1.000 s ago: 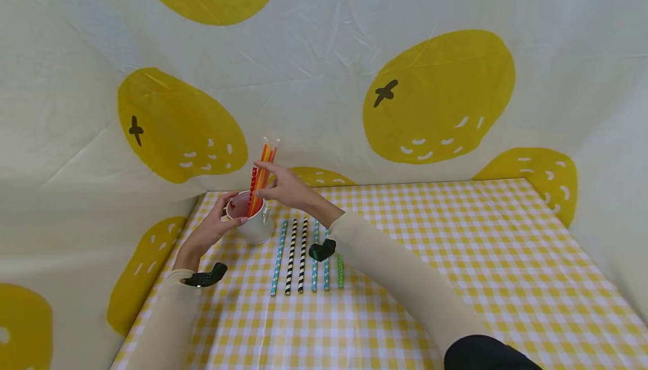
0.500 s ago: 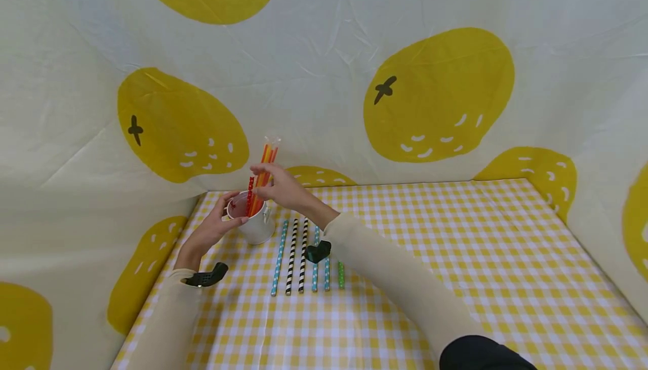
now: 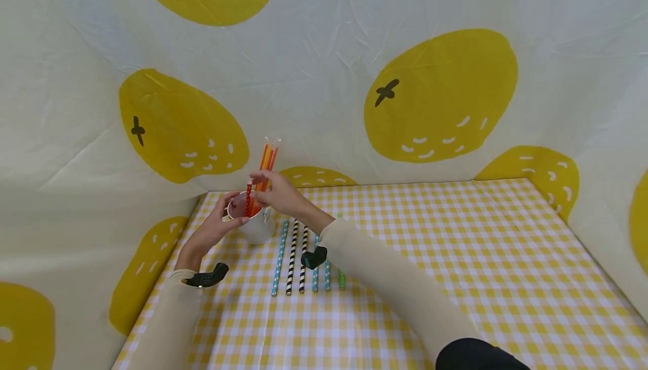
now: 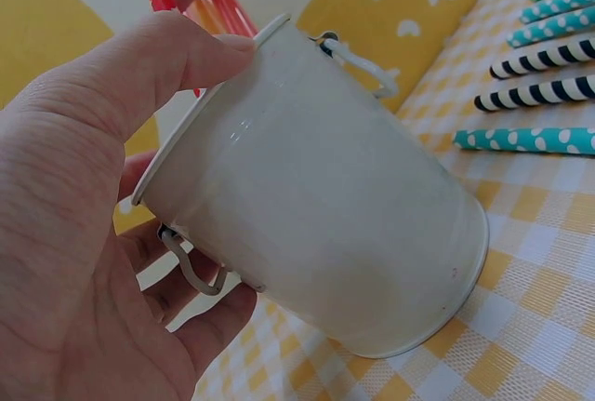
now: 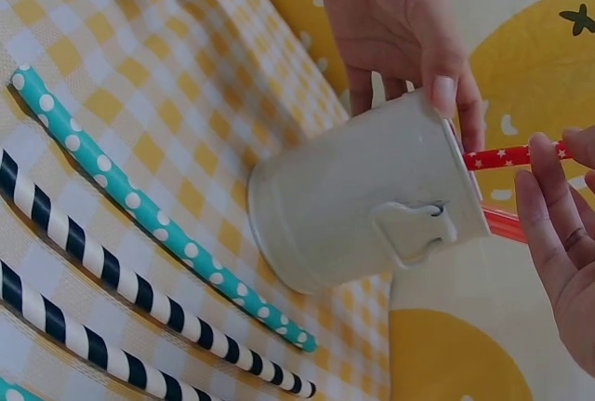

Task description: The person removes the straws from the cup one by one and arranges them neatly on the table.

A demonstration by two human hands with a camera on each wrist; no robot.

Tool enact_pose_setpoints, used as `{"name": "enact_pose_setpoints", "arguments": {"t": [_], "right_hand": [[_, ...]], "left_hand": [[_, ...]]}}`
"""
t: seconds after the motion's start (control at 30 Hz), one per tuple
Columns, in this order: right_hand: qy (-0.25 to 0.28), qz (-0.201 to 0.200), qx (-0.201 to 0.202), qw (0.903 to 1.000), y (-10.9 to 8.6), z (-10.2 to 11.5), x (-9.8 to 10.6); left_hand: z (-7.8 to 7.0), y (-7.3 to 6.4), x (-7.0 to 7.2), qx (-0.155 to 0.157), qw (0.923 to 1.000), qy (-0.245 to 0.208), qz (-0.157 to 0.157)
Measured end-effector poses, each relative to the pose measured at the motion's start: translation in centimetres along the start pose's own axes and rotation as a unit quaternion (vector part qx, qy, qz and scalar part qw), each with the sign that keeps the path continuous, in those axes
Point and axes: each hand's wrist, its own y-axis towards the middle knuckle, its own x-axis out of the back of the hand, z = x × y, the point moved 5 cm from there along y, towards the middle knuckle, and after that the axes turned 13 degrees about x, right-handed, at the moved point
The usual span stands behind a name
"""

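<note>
My left hand (image 3: 216,222) reaches up and forward from the lower left, its thumb over the near rim of the white pail (image 3: 260,228) and its fingers curled round the side, close to one of the wire handles (image 4: 191,261); the grip is only as wide as that wall and rim need, and the base of the pail meets the checked tablecloth (image 3: 430,246); my right arm comes in from the lower right, slanting across the table, its pale sleeve (image 3: 390,280) hiding parts of the straws below; my right hand (image 3: 280,191) hangs over the mouth of the pail, fingers narrow, thumb and fingertips pinching the red starred straw (image 5: 507,157), whose lower end is inside; orange and red straws (image 3: 268,159) in a clear wrapper (their lower ends sit in the pail too) rise just behind those fingers; to the right of the pail lie a teal dotted straw (image 3: 279,260), two black-and-white striped straws (image 3: 290,271), two more teal ones and a green dotted straw (image 3: 341,280), side by side.
</note>
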Motion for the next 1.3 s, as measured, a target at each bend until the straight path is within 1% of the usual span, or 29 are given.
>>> {"name": "enact_pose_setpoints", "arguments": {"t": [0.2,0.43,0.53,0.67,0.8,0.93,1.1,1.3], "right_hand": [[0.002,0.004,-0.016,0.9999,-0.3,-0.6,-0.5],[0.007,-0.003,-0.022,0.9997,-0.2,-1.1,-0.8],[-0.001,0.000,-0.018,0.9998,-0.2,-1.0,-0.7],[-0.016,0.006,-0.014,0.9998,-0.3,-1.0,-0.3],[-0.015,0.010,-0.014,0.9997,-0.3,-0.8,0.1],[-0.016,0.004,0.002,0.9999,-0.3,-0.4,0.9],[-0.028,-0.015,0.035,0.9989,-0.2,0.6,2.0],[-0.021,-0.042,0.062,0.9970,-0.5,2.0,3.2]], "left_hand": [[0.0,0.1,-0.1,-0.001,1.0000,-0.001,-0.001],[-0.1,0.3,-0.4,0.001,1.0000,0.002,-0.004],[-0.1,0.5,-0.5,-0.001,1.0000,-0.001,0.000],[0.0,0.7,-0.4,0.000,1.0000,0.000,-0.002],[0.0,0.7,-0.4,0.001,1.0000,0.006,-0.004],[0.0,0.5,-0.4,-0.001,1.0000,0.007,-0.002],[-0.1,0.2,-0.4,-0.003,1.0000,0.003,-0.007],[0.1,0.1,-0.2,-0.004,0.9999,0.002,-0.012]]}}
